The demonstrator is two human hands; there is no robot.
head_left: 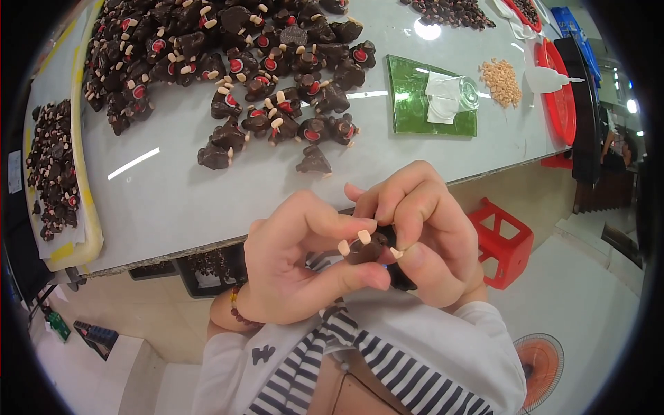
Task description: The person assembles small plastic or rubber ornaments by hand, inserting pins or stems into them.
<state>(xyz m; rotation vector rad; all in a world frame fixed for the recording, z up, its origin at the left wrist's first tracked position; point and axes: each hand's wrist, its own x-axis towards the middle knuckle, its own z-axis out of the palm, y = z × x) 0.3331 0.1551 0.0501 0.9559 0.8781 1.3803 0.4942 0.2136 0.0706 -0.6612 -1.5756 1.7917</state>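
Observation:
Above my lap, just off the table's front edge, my left hand [297,256] pinches a small dark brown figurine [364,252] between thumb and fingers. Two pale peach pegs stick out of its visible end. My right hand [432,238] is closed beside it, with thumb and index finger on a tiny peach-coloured piece [396,253] close to the figurine. Fingers hide part of the figurine. On the table beyond my hands lies a lone brown figurine [314,160], in front of a large heap of similar figurines [277,124] with red discs and peach pegs.
A green board [415,124] with white paper and a clear round item lies at the right. Past it are a heap of peach pieces [501,83], a white squeeze bottle [544,80] and a red tray [566,111]. A yellow-rimmed tray [88,228] stands left; a red stool [508,225] right.

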